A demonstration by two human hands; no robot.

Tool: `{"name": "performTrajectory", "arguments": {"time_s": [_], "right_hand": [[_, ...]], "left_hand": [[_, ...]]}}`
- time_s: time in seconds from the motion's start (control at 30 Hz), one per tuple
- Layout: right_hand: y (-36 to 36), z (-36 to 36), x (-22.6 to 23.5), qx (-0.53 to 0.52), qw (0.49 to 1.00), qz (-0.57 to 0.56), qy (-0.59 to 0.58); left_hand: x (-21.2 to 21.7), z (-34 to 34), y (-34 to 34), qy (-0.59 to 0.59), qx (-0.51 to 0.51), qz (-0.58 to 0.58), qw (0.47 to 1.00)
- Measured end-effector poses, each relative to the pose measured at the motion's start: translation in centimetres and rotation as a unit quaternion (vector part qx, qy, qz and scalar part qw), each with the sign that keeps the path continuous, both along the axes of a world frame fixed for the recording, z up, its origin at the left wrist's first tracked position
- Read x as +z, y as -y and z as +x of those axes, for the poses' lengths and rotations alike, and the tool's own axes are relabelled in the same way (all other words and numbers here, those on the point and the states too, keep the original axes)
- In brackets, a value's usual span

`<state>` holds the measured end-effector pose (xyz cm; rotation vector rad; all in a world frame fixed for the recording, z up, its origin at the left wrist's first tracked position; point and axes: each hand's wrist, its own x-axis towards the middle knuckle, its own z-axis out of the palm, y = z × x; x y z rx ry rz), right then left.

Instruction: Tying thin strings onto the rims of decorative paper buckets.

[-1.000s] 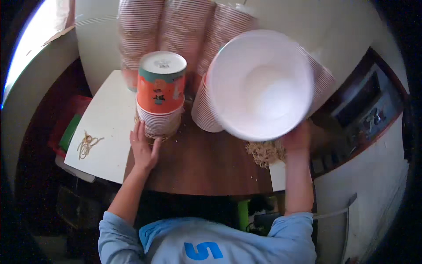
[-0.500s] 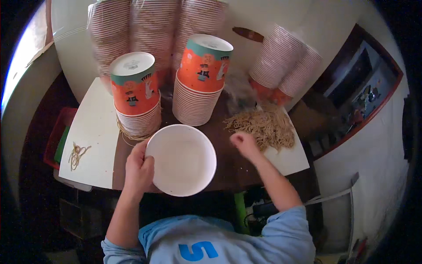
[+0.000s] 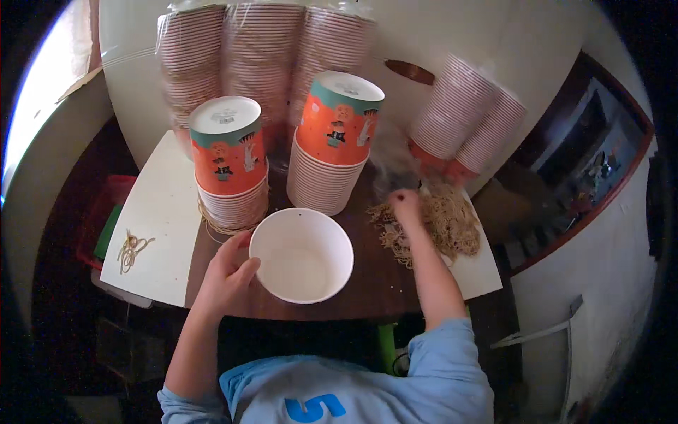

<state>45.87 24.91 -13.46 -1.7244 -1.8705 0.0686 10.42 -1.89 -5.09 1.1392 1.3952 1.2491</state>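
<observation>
At the left of the frame, a few tan loops [image 3: 131, 251] lie on the table [image 3: 157, 205]. Next is a stack of upturned orange-and-green tubs [image 3: 227, 159], with more loops round its base. Below it, the left hand [image 3: 227, 274] curls thumb and fingers against the left side of a white tub [image 3: 301, 256], mouth up at lower centre. A taller stack [image 3: 335, 134] stands behind. Right of centre, the right hand [image 3: 405, 208], fingers curled, reaches into a tangled tan pile [image 3: 452, 219]; whether it pinches a strand cannot be told. The step seems to be picking from this pile; the next move calls for freeing strands while steadying the tub.
</observation>
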Motion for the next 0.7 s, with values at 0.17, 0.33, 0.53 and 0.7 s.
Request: {"name": "performTrajectory", "arguments": {"time_s": [0.17, 0.33, 0.53, 0.7], "right_hand": [[4.1, -0.5, 11.8, 0.154, 0.921, -0.006, -0.358], [8.2, -1.0, 21.6, 0.205, 0.868, 0.007, -0.452], [14.4, -3.9, 25.0, 0.349, 0.752, 0.011, -0.559], [18.7, -7.2, 21.2, 0.393, 0.657, -0.099, -0.636]], "left_hand": [[-1.7, -1.0, 1.1, -0.095, 0.067, 0.087, 0.989], [1.7, 0.3, 1.2, -0.179, 0.106, 0.189, 0.960], [4.6, 2.7, 0.9, -0.108, 0.015, 0.294, 0.950], [4.9, 6.0, 0.6, -0.069, -0.130, 0.253, 0.956]]}}
